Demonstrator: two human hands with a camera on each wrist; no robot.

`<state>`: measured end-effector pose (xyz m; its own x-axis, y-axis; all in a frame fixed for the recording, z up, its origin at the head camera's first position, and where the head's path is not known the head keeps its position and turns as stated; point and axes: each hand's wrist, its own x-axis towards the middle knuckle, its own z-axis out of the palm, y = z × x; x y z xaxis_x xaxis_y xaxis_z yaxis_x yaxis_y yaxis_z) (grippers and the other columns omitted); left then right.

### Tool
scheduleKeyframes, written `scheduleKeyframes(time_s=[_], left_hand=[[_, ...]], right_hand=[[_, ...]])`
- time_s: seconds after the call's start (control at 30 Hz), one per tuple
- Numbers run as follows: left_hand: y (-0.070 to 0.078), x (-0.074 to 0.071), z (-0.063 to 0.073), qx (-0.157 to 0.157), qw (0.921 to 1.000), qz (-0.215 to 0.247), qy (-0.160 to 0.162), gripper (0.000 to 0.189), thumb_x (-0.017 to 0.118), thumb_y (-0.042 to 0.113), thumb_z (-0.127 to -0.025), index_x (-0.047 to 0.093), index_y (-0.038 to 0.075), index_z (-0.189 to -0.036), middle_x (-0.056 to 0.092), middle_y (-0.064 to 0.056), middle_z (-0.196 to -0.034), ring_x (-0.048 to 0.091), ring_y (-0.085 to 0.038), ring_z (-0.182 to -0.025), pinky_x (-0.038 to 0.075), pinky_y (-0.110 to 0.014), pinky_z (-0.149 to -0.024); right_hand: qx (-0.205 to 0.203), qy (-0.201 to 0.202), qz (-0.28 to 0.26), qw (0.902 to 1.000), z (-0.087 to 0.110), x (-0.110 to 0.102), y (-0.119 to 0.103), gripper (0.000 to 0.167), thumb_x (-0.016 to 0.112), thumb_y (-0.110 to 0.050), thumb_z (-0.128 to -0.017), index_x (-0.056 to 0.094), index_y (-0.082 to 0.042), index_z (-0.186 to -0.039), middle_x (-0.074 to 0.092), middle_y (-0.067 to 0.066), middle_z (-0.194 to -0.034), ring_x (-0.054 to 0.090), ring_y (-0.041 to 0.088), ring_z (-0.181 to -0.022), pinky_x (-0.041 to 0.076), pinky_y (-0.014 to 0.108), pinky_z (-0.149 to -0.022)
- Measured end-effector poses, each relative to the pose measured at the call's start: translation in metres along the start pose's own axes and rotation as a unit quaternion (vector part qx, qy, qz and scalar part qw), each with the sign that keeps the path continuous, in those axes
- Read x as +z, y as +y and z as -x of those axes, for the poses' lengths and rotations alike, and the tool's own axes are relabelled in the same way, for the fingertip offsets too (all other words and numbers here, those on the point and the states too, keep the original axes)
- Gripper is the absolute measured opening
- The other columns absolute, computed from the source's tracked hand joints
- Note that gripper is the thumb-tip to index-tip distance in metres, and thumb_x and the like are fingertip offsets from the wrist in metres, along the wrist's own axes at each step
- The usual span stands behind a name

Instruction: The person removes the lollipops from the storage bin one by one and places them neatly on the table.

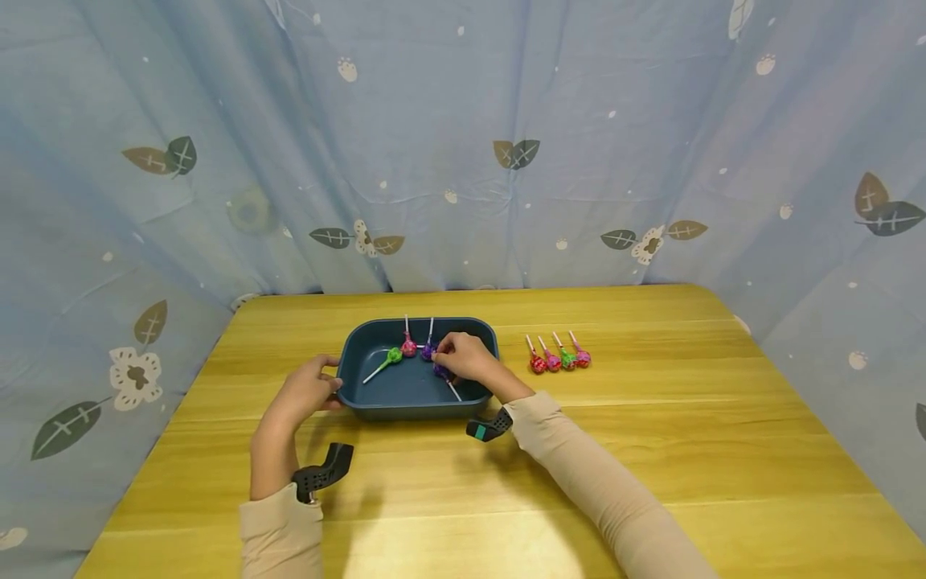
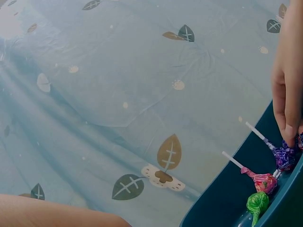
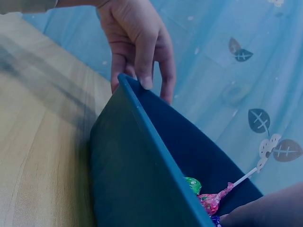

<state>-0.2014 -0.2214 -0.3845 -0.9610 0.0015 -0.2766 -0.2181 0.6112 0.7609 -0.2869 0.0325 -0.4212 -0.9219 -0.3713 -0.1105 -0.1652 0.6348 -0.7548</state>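
Observation:
A dark blue plastic bin (image 1: 405, 412) stands on the table. My left hand (image 1: 307, 392) grips its left end; in the right wrist view the thumb of that hand (image 3: 137, 45) lies over the rim. My right hand (image 1: 469, 356) reaches into the bin from the right, fingertips pinching at a purple-wrapped lollipop (image 1: 441, 371) whose stick points toward the front. Another purple lollipop (image 1: 428, 351) lies just left of the fingers. Beside it are a pink lollipop (image 1: 409, 348) and a green lollipop (image 1: 394, 355). My right fingers partly hide the purple candies.
To the right of the bin several lollipops lie in a row on the wooden table (image 1: 651, 450), among them a red lollipop (image 1: 538, 364) and a green-wrapped lollipop (image 1: 567, 360). A blue patterned curtain (image 1: 448, 161) hangs behind the table and along its sides.

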Motion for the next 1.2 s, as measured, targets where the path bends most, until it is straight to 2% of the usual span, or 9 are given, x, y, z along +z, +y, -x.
scheduleKeyframes(time_s=[0.33,0.53,0.73,1.0,1.2], left_hand=[[0.001,-0.001,0.001,0.003,1.0000,0.003,-0.002,0.046,0.045,0.001,-0.100,0.030,-0.012,-0.142,0.054,-0.035,-0.118,0.067,-0.034,-0.085,0.054,-0.046,-0.082],[0.000,0.001,0.000,-0.003,1.0000,0.001,0.001,0.045,0.045,0.001,-0.100,0.031,-0.011,-0.141,0.054,-0.034,-0.119,0.067,-0.033,-0.085,0.054,-0.045,-0.082],[0.000,0.001,-0.001,-0.003,1.0000,-0.002,0.004,0.045,0.045,0.001,-0.100,0.032,-0.011,-0.141,0.054,-0.035,-0.119,0.068,-0.032,-0.085,0.055,-0.043,-0.079],[0.000,0.000,-0.001,0.001,1.0000,-0.005,0.004,0.046,0.046,0.002,-0.100,0.032,-0.012,-0.141,0.055,-0.034,-0.117,0.068,-0.031,-0.083,0.056,-0.042,-0.077],[0.000,0.000,0.000,-0.001,1.0000,-0.003,0.005,0.046,0.046,0.001,-0.100,0.032,-0.011,-0.141,0.055,-0.034,-0.118,0.068,-0.032,-0.084,0.056,-0.041,-0.077]], right_hand=[[-0.012,0.000,-0.006,0.9999,-0.002,0.003,0.003,0.009,0.067,-0.010,-0.091,0.067,-0.001,-0.094,0.061,0.005,-0.077,0.063,0.019,-0.055,0.054,0.026,-0.050],[-0.003,-0.002,-0.017,0.9998,-0.003,0.004,0.005,0.007,0.066,-0.008,-0.092,0.068,-0.002,-0.091,0.062,0.005,-0.077,0.061,0.015,-0.053,0.054,0.025,-0.050],[0.006,-0.010,-0.017,0.9998,-0.003,0.004,0.005,0.010,0.061,-0.008,-0.095,0.069,-0.002,-0.094,0.061,0.005,-0.080,0.060,0.014,-0.053,0.054,0.026,-0.051],[0.007,-0.010,-0.024,0.9996,-0.001,0.001,0.000,0.010,0.061,-0.007,-0.095,0.068,-0.002,-0.098,0.062,0.006,-0.085,0.060,0.017,-0.058,0.055,0.027,-0.052],[-0.008,0.003,-0.041,0.9991,0.002,-0.004,-0.006,0.012,0.061,-0.007,-0.095,0.068,0.000,-0.102,0.063,0.008,-0.088,0.060,0.017,-0.064,0.056,0.028,-0.055]])
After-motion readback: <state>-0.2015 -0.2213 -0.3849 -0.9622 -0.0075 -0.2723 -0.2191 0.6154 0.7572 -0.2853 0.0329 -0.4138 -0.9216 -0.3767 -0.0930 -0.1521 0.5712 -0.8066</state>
